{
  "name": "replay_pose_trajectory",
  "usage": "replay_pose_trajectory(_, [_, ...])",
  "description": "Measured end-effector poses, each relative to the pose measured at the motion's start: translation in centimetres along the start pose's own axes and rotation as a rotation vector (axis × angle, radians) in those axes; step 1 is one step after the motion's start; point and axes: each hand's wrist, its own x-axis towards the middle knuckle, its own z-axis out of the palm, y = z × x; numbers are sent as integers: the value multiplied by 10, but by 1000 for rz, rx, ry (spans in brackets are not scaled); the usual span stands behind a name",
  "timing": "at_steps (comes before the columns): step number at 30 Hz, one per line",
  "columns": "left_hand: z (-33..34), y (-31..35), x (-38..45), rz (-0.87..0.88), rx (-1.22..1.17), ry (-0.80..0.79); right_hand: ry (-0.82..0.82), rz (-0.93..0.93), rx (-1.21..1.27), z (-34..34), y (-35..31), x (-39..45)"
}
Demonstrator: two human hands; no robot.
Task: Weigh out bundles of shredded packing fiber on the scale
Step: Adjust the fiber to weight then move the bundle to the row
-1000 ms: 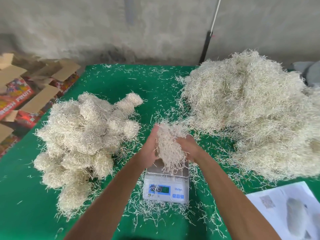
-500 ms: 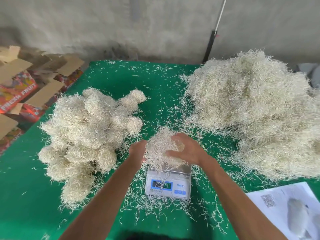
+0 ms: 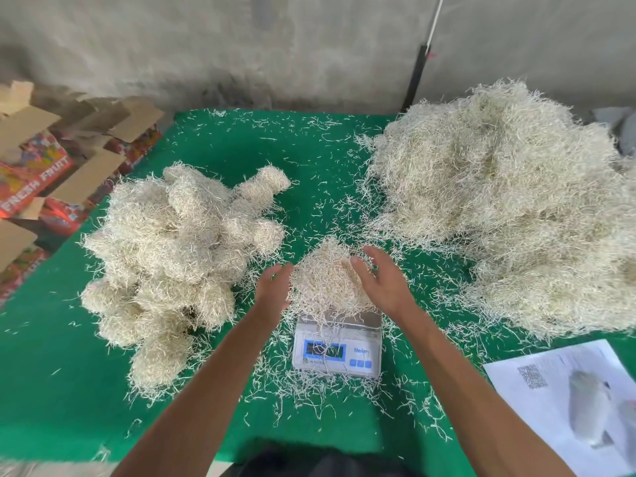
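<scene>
Grip of both hands (image 3: 272,287) (image 3: 382,280) now released, fingers spread beside the bundle (image 3: 327,280) atop scale (image 3: 337,349).

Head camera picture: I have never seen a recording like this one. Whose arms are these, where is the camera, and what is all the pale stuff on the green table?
There is no machine here. The camera sits on a person's head and looks forward and down, so the two bare arms coming in from the bottom edge are that person's own.

On the green table cover stands a small digital scale. A bundle of shredded fiber lies on its platform. The left hand and right hand are open on either side of the bundle; neither grips it.

To the right lies a big loose heap of fiber. To the left is a pile of rounded bundles. A printed sheet lies near right. Beyond the table's left edge are open fruit cartons.
</scene>
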Motion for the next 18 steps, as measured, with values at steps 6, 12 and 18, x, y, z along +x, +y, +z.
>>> replay_pose_trajectory(6, [-5, -11, -3, -3, 10, -15, 12, 14, 10, 2, -1, -5])
replay_pose_trajectory(12, [-1, -15, -5, -30, 22, 29, 10, 49, 71, 5, -1, -9])
replay_pose_trajectory(18, [-2, -51, -37, -13, 252, -747, 34, 55, 77, 7, 3, -11])
